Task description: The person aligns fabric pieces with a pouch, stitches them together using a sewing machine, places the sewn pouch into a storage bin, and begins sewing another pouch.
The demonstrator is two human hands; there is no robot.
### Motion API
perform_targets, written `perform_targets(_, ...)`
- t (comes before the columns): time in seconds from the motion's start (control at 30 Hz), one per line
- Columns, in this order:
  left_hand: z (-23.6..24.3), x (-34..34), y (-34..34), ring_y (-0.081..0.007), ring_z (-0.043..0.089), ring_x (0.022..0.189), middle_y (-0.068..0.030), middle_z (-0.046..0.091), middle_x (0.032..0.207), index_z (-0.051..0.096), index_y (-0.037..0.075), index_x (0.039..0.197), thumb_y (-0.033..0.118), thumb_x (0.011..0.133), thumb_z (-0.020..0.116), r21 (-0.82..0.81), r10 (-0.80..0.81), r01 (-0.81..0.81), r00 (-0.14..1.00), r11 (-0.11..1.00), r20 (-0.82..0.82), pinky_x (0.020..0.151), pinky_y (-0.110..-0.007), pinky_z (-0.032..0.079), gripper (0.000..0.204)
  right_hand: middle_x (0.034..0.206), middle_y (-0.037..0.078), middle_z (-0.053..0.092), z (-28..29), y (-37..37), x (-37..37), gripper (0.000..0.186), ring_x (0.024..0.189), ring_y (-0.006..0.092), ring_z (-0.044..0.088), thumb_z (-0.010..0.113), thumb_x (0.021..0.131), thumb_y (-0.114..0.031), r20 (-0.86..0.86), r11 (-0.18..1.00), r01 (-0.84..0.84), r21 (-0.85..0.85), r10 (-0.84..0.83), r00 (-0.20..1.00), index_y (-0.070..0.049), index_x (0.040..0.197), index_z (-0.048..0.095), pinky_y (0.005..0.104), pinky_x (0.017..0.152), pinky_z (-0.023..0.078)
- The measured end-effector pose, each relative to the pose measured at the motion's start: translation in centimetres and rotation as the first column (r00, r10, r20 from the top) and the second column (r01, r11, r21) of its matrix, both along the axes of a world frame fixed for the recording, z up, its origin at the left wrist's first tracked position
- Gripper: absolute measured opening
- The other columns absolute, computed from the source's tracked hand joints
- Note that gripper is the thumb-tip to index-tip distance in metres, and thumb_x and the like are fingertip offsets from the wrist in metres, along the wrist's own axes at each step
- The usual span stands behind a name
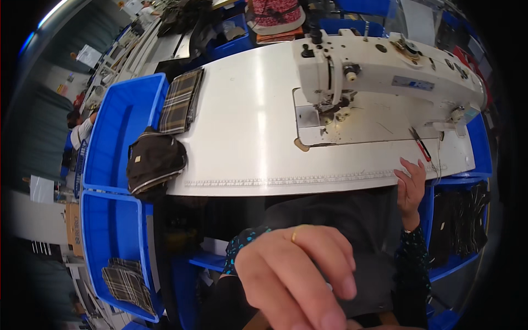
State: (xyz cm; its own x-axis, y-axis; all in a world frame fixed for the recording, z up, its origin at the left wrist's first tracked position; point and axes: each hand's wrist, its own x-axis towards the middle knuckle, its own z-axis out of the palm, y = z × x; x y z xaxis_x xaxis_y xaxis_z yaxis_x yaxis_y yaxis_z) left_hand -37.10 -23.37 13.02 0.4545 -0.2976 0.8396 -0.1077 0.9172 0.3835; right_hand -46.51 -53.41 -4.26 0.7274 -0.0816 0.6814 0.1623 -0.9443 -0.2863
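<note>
My left hand is raised close to the camera at the bottom centre, with a gold ring on one finger. Its fingers are loosely bent and apart; some fingertips run down to the lower edge, and I see nothing held. At the right front edge of the white sewing table, my right hand is up with empty, parted fingers. Just beyond it lie small thread snips with red on the handle. The white sewing machine stands at the back right of the table, its needle area to the left.
A ruler strip runs along the table's front edge. On the left are a plaid fabric stack, a dark folded fabric bundle and blue bins; plaid pieces lie in the lower one. Dark fabric fills a bin at right.
</note>
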Motion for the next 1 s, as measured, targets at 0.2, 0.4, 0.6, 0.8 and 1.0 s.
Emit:
perform_targets(0.2,0.8,-0.3,0.3,-0.0248,0.061,0.106,-0.0026,0.07,0.114,0.075,0.014,0.109,0.019,0.093,0.078,-0.08,0.131,-0.125,0.988,0.989,0.076,0.087,-0.035,0.05,0.017,0.124,0.017,0.069,0.9,6.9,9.0,0.017,0.113,0.0331,0.063,0.06,0.096,-0.011,0.138,0.953,-0.243,0.181,0.22,0.966,-0.001,0.1,0.074,0.0562,0.113,0.036)
perform_targets(0.4,0.7,-0.6,0.1,-0.0243,0.061,0.103,-0.0023,0.071,0.112,0.075,0.014,0.106,0.02,0.092,0.079,-0.096,0.218,-0.225,0.973,0.97,-0.074,0.084,-0.034,0.051,0.015,0.122,0.015,0.07,0.1,7.8,10.9,0.017,0.112,0.0332,0.063,0.06,0.097,-0.011,0.133,0.944,-0.25,0.214,0.226,0.965,-0.001,0.099,0.074,0.052,0.111,0.039)
perform_targets(0.6,0.0,1.6,0.9,-0.0229,0.061,0.099,-0.0023,0.071,0.11,0.076,0.013,0.106,0.019,0.093,0.077,-0.095,0.113,-0.108,0.992,0.99,0.049,0.081,-0.033,0.05,0.014,0.119,0.016,0.07,0.1,8.1,11.5,0.017,0.103,0.0317,0.062,0.06,0.098,-0.008,0.128,0.932,-0.204,0.298,0.173,0.977,0.002,0.095,0.073,0.0404,0.098,0.049)
perform_targets(0.8,-0.1,1.2,0.8,-0.0224,0.061,0.099,-0.002,0.071,0.108,0.074,0.013,0.104,0.019,0.095,0.075,-0.134,0.22,-0.226,0.974,0.965,-0.058,0.08,-0.032,0.05,0.012,0.118,0.016,0.07,0.0,7.9,11.5,0.017,0.099,0.0286,0.063,0.06,0.098,-0.007,0.13,0.939,-0.178,0.294,0.145,0.981,0.003,0.095,0.073,0.036,0.088,0.052)
perform_targets(1.0,-0.4,2.2,1.6,-0.0224,0.061,0.1,-0.0022,0.071,0.11,0.074,0.014,0.103,0.019,0.096,0.074,-0.139,0.161,-0.152,0.986,0.978,0.052,0.079,-0.031,0.051,0.009,0.119,0.016,0.07,0.3,8.2,11.4,0.019,0.096,0.026,0.064,0.059,0.099,-0.007,0.129,0.935,-0.172,0.31,0.138,0.982,0.005,0.095,0.073,0.0341,0.085,0.053)
